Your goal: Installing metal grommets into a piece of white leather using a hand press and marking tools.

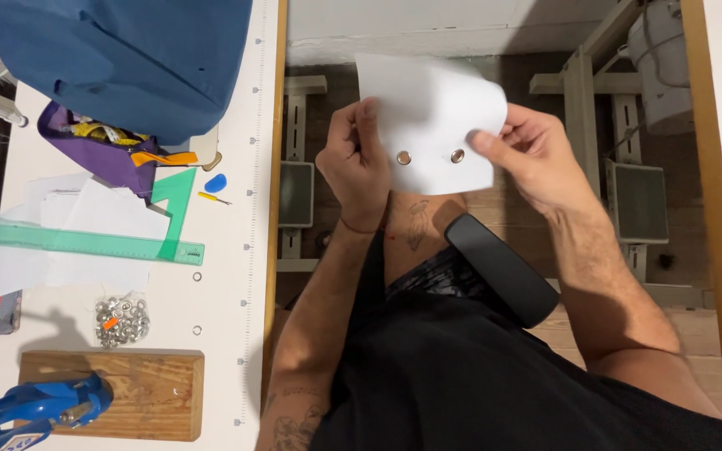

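1. The person sat with both hands raised over the lap, holding a white sheet (pixel 432 113) in the air between the two tabletops.
2. The left hand (pixel 357 159) was closed on the sheet's left edge, thumb in front and fingers curled behind it.
3. The right hand (pixel 532 154) pinched the sheet's right edge between thumb and fingers, the thumb tip resting just right of the nearer eyelet.
4. Two metal eyelets (pixel 430 156) sat side by side in the lower part of the sheet, close together but apart.
5. The sheet curved a little and its far edge was blurred, so I could not tell if it was paper or cloth.
6. A black armrest (pixel 501 269) lay below the sheet, near the right forearm.
7. On the white tabletop (pixel 236 276) to the left, a green ruler (pixel 94 242) lay across loose white scraps (pixel 85 221), with a green set square (pixel 175 192) touching it at the far side.
8. A heap of loose silver eyelets (pixel 122 321) lay nearer, just beyond a wooden block (pixel 127 392).
9. A blue hand press (pixel 31 409) stood at the block's left end.
10. At the far left a blue cloth (pixel 127 58) covered something bulky, and a purple pouch (pixel 98 150) lay just beside it.
11. A small blue chalk piece (pixel 215 182) lay near the set square.
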